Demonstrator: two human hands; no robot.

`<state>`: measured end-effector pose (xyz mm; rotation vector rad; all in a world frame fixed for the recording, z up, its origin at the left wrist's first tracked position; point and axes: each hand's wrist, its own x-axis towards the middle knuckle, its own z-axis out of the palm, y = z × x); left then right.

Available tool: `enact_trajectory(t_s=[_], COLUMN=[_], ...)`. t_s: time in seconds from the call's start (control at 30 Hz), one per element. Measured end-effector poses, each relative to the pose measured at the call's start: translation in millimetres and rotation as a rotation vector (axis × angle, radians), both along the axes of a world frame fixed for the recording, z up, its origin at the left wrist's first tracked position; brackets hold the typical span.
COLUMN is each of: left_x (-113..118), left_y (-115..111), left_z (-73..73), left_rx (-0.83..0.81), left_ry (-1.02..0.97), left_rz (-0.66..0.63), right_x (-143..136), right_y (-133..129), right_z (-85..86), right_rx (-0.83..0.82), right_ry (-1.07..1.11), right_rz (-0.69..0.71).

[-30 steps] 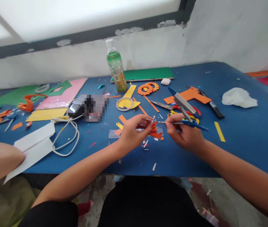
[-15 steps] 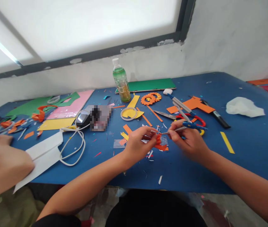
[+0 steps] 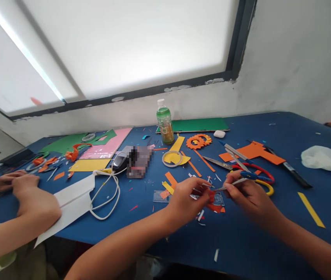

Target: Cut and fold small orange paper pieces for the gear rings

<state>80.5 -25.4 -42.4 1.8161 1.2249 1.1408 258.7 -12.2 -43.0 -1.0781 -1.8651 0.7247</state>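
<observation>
Left grip (image 3: 187, 200) pinches orange paper (image 3: 214, 207) (partly hidden by its fingers); just to its right, the right grip (image 3: 248, 194) holds a thin metal tool (image 3: 220, 189), tip hard to make out; below both, a clear stencil (image 3: 158, 197) lies partly covered

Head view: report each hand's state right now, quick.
Left hand: closed, pinching orange paper in its fingers.
Right hand: closed, holding a blue-and-silver tool, thin tip toward that paper.

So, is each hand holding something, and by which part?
Yes. The left hand pinches orange paper at the side nearest that hand. The right hand grips a slim metal tool just behind its tip, between thumb and fingers.
</observation>
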Motion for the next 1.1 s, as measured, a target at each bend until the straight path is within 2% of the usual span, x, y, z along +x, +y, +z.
enact_trajectory(t_s=[0.23, 0.5, 0.77, 0.9, 1.0, 1.1], left_x=[0, 1, -2, -1, -1, -1], left_y=[-2, -4, -3, -3, -3, -4], left_z=[-0.5, 5.4, 3.8, 5.0, 5.0, 4.5], left_rx=[-0.04, -0.047, -0.011, -0.014, -0.029, -0.023], left_ry=[-0.017, -0.025, -0.003, -0.007, -0.01, -0.007], left_rz=[-0.016, 0.004, 0.023, 0.019, 0.005, -0.005], right_x=[-2, -5, -7, -9, -7, -5], right_y=[0, -4, -11, -15, -13, -10], right_z=[1.9, -4.8, 1.6, 1.8, -3.0, -6.2], right_rx=[-0.037, -0.018, 0.051, 0.098, 0.102, 0.157], right_ry=[0.017, 0.075, 0.063, 0.03, -0.036, -0.107], right_rz=[-0.005, 0.036, -0.119, -0.138, -0.114, -0.026])
